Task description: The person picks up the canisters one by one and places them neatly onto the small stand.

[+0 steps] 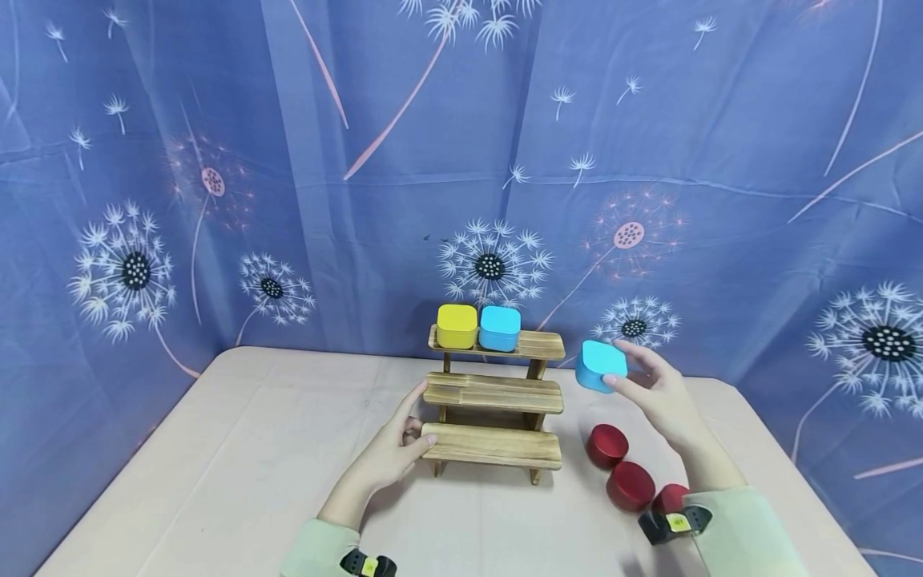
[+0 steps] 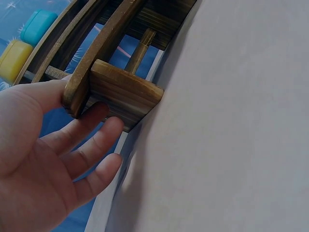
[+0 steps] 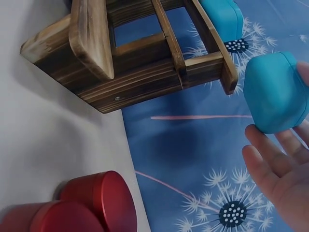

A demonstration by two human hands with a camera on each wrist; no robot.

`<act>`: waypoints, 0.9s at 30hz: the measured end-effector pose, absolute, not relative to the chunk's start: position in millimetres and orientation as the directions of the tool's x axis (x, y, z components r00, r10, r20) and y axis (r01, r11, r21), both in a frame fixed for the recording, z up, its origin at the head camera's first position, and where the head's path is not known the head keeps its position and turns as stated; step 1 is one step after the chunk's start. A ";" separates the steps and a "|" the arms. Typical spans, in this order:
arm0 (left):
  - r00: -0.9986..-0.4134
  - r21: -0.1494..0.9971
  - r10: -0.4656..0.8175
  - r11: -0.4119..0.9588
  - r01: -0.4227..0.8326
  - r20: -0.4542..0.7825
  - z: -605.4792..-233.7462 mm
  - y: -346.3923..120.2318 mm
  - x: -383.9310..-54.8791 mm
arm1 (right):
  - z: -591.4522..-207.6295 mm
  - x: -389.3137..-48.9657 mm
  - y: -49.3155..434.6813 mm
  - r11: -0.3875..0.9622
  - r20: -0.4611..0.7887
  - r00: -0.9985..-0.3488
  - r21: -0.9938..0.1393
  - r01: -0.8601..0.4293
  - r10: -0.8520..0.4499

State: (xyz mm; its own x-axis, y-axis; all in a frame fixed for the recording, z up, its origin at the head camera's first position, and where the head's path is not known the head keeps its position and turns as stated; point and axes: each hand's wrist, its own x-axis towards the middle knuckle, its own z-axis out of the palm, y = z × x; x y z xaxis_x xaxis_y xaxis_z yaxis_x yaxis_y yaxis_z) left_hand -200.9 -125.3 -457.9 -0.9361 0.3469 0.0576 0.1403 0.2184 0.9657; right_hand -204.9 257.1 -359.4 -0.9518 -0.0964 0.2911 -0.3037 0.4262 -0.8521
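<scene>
A three-tier wooden display stand [image 1: 493, 394] stands at the middle of the table. On its top tier sit a yellow square box [image 1: 457, 327] with rounded corners and, to its right, a matching light-blue box [image 1: 500, 329]. My left hand [image 1: 392, 450] grips the stand's left end, thumb at the lowest tier; in the left wrist view its fingers curl by the tier's end. Another light-blue box [image 1: 601, 367] is off the table, pinched between thumb and fingers of my right hand [image 1: 656, 393], just right of the top tier. The right wrist view shows that box [image 3: 273, 92] close up.
Several round red tins lie right of the stand, below my right forearm: one [image 1: 607, 445] farthest back, another [image 1: 630, 486] nearer, and one [image 1: 671, 498] partly behind the wrist. Blue dandelion-print cloth [image 1: 389, 240] hangs behind the pale table [image 1: 238, 465].
</scene>
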 end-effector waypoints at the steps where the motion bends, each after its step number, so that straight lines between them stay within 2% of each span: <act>1: -0.936 0.965 0.348 0.221 0.143 0.059 -457.8 -125.0 -200.7 | -358.9 -205.8 256.2 0.425 0.293 -0.951 -0.852 -0.307 -0.100; 10: -0.935 0.968 0.353 0.214 0.130 0.048 -439.9 -123.4 -191.8 | -356.0 -213.2 248.0 0.413 0.296 -0.949 -0.855 -0.314 -0.108; 19: -0.938 0.960 0.343 0.238 0.146 0.058 -461.6 -126.0 -202.7 | -351.8 -218.5 240.9 0.446 0.292 -0.948 -0.837 -0.317 -0.125; 27: -0.934 0.961 0.351 0.230 0.151 0.062 -463.2 -126.1 -203.3 | -348.9 -222.9 237.5 0.485 0.252 -0.959 -0.828 -0.282 -0.129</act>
State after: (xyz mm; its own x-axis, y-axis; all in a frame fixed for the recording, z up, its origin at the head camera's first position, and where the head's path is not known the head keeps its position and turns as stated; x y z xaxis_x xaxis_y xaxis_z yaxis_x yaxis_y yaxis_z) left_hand -203.3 -126.1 -463.2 -0.9342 0.3512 0.0622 0.1506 0.2301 0.9614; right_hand -222.9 237.5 -348.9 -0.9592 -0.1292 0.2516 -0.2824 0.4850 -0.8277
